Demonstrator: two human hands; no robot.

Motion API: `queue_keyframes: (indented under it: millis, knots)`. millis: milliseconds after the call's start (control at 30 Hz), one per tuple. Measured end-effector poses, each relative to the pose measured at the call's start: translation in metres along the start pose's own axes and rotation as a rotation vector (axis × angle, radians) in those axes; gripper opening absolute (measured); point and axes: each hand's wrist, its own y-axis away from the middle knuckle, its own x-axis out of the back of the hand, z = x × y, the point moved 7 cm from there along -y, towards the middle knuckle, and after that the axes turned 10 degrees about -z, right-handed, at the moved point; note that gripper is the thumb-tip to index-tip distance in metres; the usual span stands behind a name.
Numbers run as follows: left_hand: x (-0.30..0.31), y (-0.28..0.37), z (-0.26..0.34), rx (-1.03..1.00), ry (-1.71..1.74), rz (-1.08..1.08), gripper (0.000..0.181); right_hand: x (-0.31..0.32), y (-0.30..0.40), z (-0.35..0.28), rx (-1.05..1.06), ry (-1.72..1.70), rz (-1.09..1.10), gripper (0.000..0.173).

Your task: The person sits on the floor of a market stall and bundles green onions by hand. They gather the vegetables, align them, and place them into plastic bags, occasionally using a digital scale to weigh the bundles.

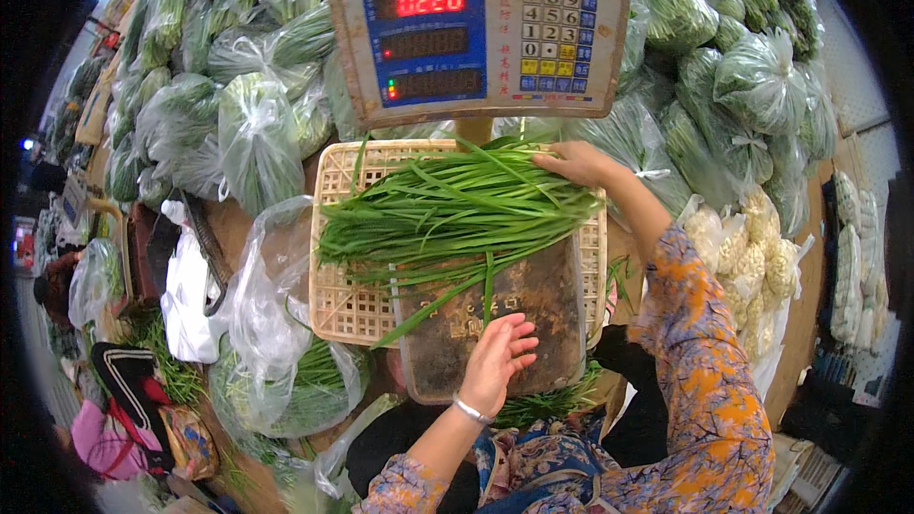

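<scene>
A loose bundle of garlic chives (457, 207) lies across a cream plastic basket (346, 310), its leaves spread to the left. The basket rests on the worn metal platform (500, 350) of an electronic scale. My right hand (577, 163) is at the bundle's upper right edge, fingertips touching the leaves; whether it grips them is unclear. My left hand (498, 355), with a bracelet at the wrist, is held over the front of the platform, fingers apart and empty. Beyond the basket stands the scale's display head (478, 39), with lit red digits and a keypad.
Plastic-bagged green vegetables (260, 135) are piled behind and beside the scale. An opened clear bag of chives (285, 378) sits at left, near white plastic bags (189, 300). Bags of pale produce (750, 257) stand at right. Another person (118, 428) is at lower left.
</scene>
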Motion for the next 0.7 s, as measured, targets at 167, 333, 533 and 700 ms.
queue_keyframes:
  millis: [167, 333, 533, 700]
  knots:
    - [0.020, -0.011, -0.031, 0.122, -0.045, 0.146, 0.049, -0.019, 0.079, -0.032, -0.083, 0.071, 0.040, 0.054]
    - [0.033, -0.023, -0.021, -0.033, -0.241, 0.274, 0.062, -0.113, 0.154, -0.046, -0.094, -0.249, 0.131, 0.054]
    - [0.008, 0.037, -0.006, -0.513, -0.544, 0.295, 0.036, -0.171, 0.227, -0.094, 0.028, -0.644, 0.437, 0.038]
    - [0.035, 0.078, -0.035, -0.561, -0.154, 0.263, 0.036, -0.180, 0.253, -0.055, 0.008, -0.636, 0.545, 0.034]
